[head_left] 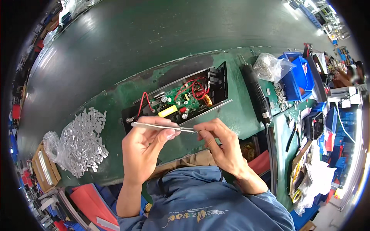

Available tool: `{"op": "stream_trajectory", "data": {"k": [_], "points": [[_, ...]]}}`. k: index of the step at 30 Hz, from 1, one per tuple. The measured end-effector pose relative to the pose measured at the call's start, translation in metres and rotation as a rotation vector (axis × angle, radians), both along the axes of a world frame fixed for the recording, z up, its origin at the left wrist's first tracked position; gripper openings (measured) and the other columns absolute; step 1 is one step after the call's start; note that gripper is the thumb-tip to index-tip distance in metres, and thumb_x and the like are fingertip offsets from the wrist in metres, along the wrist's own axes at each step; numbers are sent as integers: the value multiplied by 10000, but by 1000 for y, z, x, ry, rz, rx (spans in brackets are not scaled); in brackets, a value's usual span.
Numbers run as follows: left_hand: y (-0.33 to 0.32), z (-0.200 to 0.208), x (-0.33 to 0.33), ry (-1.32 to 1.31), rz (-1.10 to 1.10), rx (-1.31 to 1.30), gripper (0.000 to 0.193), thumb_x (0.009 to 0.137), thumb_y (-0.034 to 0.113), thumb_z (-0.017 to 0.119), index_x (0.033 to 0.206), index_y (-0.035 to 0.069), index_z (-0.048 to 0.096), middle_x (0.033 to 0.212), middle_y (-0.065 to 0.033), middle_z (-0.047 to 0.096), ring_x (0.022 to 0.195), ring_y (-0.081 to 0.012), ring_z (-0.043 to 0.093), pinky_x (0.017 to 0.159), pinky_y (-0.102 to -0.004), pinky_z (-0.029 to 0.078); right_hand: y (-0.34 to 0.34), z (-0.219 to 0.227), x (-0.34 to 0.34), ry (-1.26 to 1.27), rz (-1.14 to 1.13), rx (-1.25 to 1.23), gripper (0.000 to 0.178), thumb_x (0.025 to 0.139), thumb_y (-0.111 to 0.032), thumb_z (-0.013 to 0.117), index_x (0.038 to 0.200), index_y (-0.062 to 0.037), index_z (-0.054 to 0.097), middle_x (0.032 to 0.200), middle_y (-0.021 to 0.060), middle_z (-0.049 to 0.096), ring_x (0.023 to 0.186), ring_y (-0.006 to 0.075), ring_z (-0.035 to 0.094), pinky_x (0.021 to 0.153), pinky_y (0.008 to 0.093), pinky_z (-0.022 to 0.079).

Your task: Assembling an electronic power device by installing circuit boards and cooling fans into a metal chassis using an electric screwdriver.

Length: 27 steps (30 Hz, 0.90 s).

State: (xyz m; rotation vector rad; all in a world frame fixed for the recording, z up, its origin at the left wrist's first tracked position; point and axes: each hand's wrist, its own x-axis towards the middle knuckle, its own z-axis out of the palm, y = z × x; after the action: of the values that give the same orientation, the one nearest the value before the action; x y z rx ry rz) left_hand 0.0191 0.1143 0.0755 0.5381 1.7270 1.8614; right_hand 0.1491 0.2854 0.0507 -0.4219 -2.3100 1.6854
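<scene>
My left hand (pixel 139 152) is closed round slim silver tweezers (pixel 154 126), thumb on top, the narrow prongs pointing right. At the prong tips, the thumb and forefinger of my right hand (pixel 226 150) pinch together; anything small between them is too fine to make out. Just beyond both hands lies an open black metal case (pixel 220 85), tilted on the bench. Inside it sits a green circuit board (pixel 187 103) with red wires (pixel 199 91), a yellow block-shaped part (pixel 167 111) and several round capacitors. My left hand partly covers the near left corner of the case.
Small silvery pieces (pixel 86 140) form a heap at left, by a cardboard box (pixel 41 171). To the right lie a black electric screwdriver (pixel 256 90), a clear bag of small parts (pixel 269 68), blue bins (pixel 298 79) and black-handled pliers (pixel 293 136). Another person (pixel 343 79) is at far right.
</scene>
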Motion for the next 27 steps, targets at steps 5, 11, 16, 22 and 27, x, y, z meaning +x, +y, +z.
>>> {"op": "stream_trajectory", "data": {"k": [5,11,16,22,27], "points": [[15,-3,0,-47,-24,-26,222,989,44,679,1161,-64,589,1055,-185,718,944,-236,733,872,-345,613,13,-3,-1,0,-2,-23,176,1038,-26,565,1170,-5,681,962,90,631,813,138,652,656,262,529],[22,0,-4,10,-7,-81,224,991,47,677,1169,-58,590,1053,-190,719,943,-231,734,863,-340,615,21,-11,-1,51,-16,-109,176,1020,22,570,1164,15,672,996,95,628,858,146,677,674,267,548],[28,-3,-8,-14,-6,-78,228,989,46,680,1171,-58,590,1050,-191,722,931,-228,735,853,-338,617,26,-15,-4,86,-21,-192,178,993,56,598,1163,46,651,1036,102,623,892,167,693,729,273,569],[32,-6,-12,3,-26,-111,193,981,15,678,1137,-62,594,1030,-184,720,903,-220,735,829,-339,623,30,-21,-9,68,-15,-137,196,981,65,605,1176,49,625,1028,103,623,916,169,694,793,264,561],[33,-14,-11,113,-8,-120,157,970,-9,681,1097,-58,603,1003,-180,710,865,-208,730,793,-324,617,42,-20,7,151,-238,241,206,960,46,654,1165,34,638,1100,121,646,882,164,655,789,277,537]]}}
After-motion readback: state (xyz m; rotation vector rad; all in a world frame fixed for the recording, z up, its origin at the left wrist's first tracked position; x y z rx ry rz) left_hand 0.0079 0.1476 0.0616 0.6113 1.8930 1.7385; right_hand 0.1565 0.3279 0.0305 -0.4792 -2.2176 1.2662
